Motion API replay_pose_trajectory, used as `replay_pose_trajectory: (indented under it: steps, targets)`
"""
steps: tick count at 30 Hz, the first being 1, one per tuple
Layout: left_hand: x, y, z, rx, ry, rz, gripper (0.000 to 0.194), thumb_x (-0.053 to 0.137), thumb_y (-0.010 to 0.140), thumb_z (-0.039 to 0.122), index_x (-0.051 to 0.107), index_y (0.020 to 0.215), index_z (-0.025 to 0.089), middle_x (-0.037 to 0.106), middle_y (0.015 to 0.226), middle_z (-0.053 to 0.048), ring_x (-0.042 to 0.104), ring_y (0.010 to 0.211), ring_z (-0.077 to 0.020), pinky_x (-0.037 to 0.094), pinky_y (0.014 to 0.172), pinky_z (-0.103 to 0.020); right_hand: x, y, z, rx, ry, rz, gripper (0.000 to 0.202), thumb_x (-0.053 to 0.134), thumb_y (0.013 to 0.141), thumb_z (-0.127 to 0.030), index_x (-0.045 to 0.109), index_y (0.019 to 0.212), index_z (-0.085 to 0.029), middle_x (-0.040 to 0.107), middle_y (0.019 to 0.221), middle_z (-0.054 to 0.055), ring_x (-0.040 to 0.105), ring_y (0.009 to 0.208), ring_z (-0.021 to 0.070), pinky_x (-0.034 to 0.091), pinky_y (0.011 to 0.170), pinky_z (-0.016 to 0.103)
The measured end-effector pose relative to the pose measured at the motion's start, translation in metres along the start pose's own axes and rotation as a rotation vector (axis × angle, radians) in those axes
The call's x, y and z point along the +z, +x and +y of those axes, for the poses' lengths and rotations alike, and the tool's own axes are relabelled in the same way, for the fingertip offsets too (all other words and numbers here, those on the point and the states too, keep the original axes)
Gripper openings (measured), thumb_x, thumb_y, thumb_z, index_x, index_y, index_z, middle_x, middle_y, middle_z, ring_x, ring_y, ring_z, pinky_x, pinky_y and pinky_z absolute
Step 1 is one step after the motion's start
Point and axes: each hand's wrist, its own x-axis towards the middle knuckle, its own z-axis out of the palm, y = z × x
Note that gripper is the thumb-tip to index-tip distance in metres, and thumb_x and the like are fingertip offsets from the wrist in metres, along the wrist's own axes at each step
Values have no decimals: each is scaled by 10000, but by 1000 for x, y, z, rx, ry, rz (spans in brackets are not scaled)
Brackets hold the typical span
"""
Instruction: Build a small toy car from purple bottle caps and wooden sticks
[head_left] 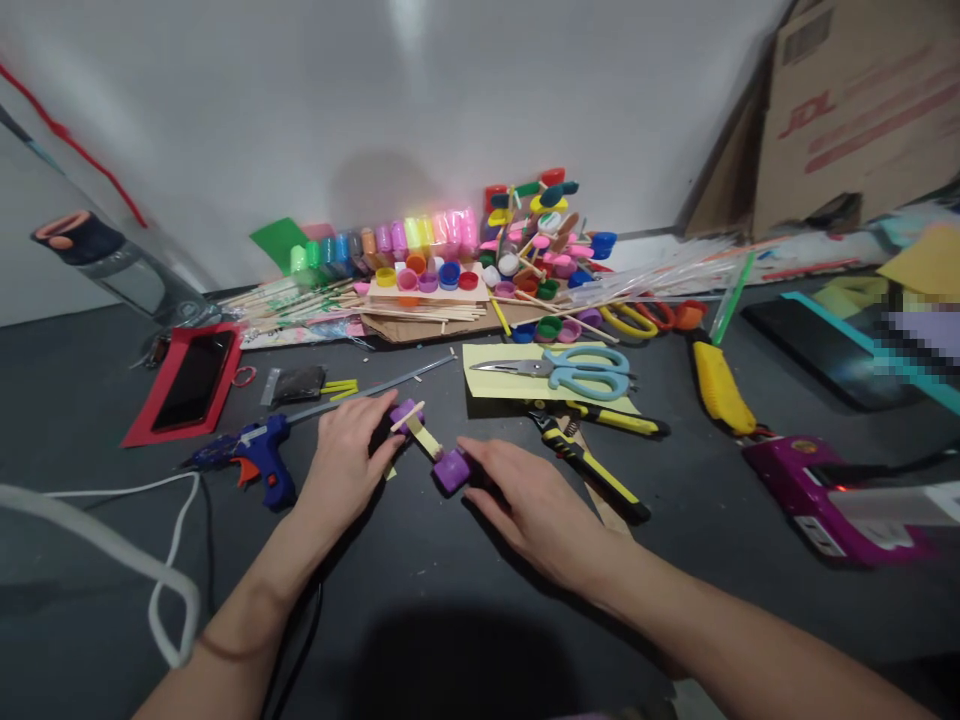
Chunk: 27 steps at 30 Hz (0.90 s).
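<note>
One dark table is bounded at its far edge by one pale wall; open room for moving is left in its near middle. Two bare hands are held over it. The left hand is placed beside the far one of two purple blocks, the right hand beside the near one; on both, thumb and forefinger are parted, and whether anything is gripped cannot be told. One pair of scissors and one glue gun are seen farther out. Between the hands, one purple-ended stick piece is crossed by one shorter stick.
</note>
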Motion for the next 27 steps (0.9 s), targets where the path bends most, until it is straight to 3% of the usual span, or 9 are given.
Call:
replay_pose_trajectory:
  steps: [7,13,21,27]
  targets:
    - [0,0,0,-62,-85,30,357,659,902,295,632,1246,202,687,1259,-116,577,1221,-311,378,1058,-514,3,1,-7,-44,-9,-52,360,610,931,-156,574,1284,-96,707,1129,163,666,1025,300,574,906,481]
    - [-1,-1,2,-76,-226,-1,416,694,873,343,617,1269,240,668,1299,-91,571,1232,-279,390,1071,-478,-1,2,-10,-37,-5,-89,310,598,938,-154,596,1247,-121,703,1084,143,655,980,287,571,878,473]
    - [-1,5,8,-72,-442,-24,252,655,893,315,671,1134,245,672,1225,-68,600,1185,-229,428,1057,-391,0,2,-10,-25,57,-97,271,577,953,-158,617,1219,-124,694,1055,136,643,984,279,553,889,466]
    - [4,9,12,-103,-474,-3,187,670,860,275,673,1043,237,671,1170,-63,600,1153,-235,417,1041,-393,-1,4,-11,-16,36,-105,241,577,952,-161,632,1186,-137,694,1052,132,644,972,273,553,886,459]
